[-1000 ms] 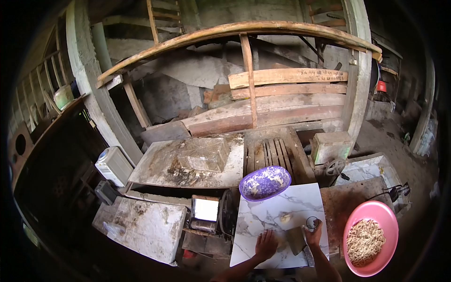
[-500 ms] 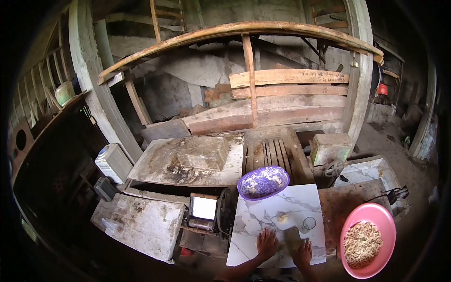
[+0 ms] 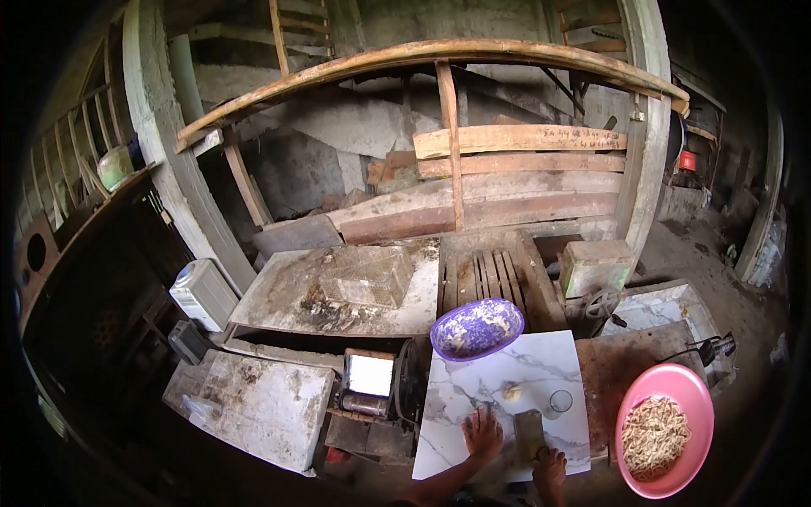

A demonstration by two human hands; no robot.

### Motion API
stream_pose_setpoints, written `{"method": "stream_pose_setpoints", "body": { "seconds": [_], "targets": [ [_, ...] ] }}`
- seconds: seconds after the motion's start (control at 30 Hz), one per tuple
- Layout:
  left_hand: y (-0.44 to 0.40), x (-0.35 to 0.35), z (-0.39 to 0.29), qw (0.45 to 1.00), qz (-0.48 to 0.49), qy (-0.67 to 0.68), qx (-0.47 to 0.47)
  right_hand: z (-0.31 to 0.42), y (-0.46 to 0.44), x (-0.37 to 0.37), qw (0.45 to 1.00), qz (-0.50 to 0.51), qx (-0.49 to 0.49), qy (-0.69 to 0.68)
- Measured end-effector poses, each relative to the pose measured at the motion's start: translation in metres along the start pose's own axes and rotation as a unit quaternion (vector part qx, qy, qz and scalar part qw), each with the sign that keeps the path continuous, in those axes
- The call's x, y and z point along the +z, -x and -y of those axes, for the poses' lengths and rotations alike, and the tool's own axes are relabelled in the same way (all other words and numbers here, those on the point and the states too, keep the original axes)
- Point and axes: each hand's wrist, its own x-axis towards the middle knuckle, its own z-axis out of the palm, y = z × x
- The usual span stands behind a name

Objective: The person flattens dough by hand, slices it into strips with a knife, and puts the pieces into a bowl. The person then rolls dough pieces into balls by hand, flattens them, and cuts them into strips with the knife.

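Note:
My left hand lies open and flat on the marble-patterned board, fingers spread. It is just left of a dark, flat rectangular slab. My right hand is at the slab's near right end with its fingers bent together; whatever is under or in them is too small to make out. Beyond the slab sits a small pale lump, perhaps dough. A clear glass stands to its right. At the board's far edge is a purple basin with pale, crumbly residue inside.
A pink basin holding many pale, finger-like strips stands at the right. Left of the board is a machine with a bright white panel. A wire cage rests on the dirty far tabletop. A concrete post rises at left.
My right hand has drawn back toward me along the slab, and its fingers have bent, uncovering more of the slab. My left hand remains flat in nearly the same place.

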Motion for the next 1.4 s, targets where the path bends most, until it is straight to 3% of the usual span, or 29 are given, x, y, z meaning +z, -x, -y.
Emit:
{"method": "stream_pose_setpoints", "body": {
  "seconds": [0.03, 0.1, 0.2, 0.3, 0.43, 0.5, 0.53, 0.57, 0.6, 0.7, 0.77, 0.97, 1.07, 1.27, 1.4],
  "targets": [
    [0.001, 0.0, 0.0, 1.0, -0.012, -0.008, 0.002, -0.009, -0.001, 0.006, 1.0, 0.001, 0.0, 0.001],
    [0.001, -0.005, 0.006, 0.999, -0.019, -0.023, 0.025, -0.015, -0.005, 0.011, 0.993, -0.045, -0.107, -0.007],
    [0.005, -0.016, 0.018, 0.997, -0.03, -0.031, 0.063, -0.008, -0.003, -0.001, 0.992, -0.028, -0.12, -0.04],
    [0.009, -0.029, 0.031, 0.995, -0.032, -0.001, 0.089, 0.01, 0.0, -0.02, 0.994, -0.001, -0.076, -0.084],
    [0.006, -0.03, 0.038, 0.991, -0.04, 0.025, 0.128, -0.031, -0.029, 0.033, 0.984, 0.021, -0.025, -0.174],
    [-0.001, -0.006, 0.049, 0.991, 0.003, -0.001, 0.133, -0.051, -0.026, 0.059, 0.974, 0.012, -0.007, -0.226],
    [-0.006, 0.0, 0.057, 0.991, 0.026, 0.058, 0.12, -0.049, -0.027, 0.056, 0.992, 0.023, -0.012, -0.124],
    [-0.007, 0.006, 0.069, 0.986, 0.028, 0.093, 0.136, -0.071, -0.032, 0.069, 0.976, 0.02, -0.071, -0.205],
    [0.0, -0.025, 0.065, 0.988, 0.032, 0.021, 0.148, -0.058, -0.026, 0.048, 0.98, 0.042, -0.056, -0.186],
    [0.019, -0.05, 0.079, 0.972, 0.037, 0.031, 0.229, -0.041, -0.016, 0.017, 0.977, 0.034, -0.086, -0.191],
    [0.034, -0.054, 0.09, 0.964, 0.046, 0.023, 0.259, 0.005, -0.003, -0.039, 0.926, 0.181, 0.065, -0.326],
    [0.03, -0.067, 0.088, 0.973, 0.125, -0.007, 0.195, -0.006, -0.002, -0.034, 0.927, 0.145, 0.029, -0.346],
    [0.026, -0.08, 0.08, 0.976, 0.172, 0.006, 0.134, 0.014, 0.005, -0.057, 0.94, 0.155, 0.091, -0.291],
    [0.02, -0.056, 0.061, 0.976, 0.111, 0.036, 0.186, -0.001, 0.009, -0.028, 0.973, 0.019, -0.027, -0.228],
    [0.015, -0.055, 0.064, 0.978, 0.095, 0.024, 0.182, 0.018, 0.016, -0.053, 0.969, 0.085, 0.024, -0.231]
  ]
}}
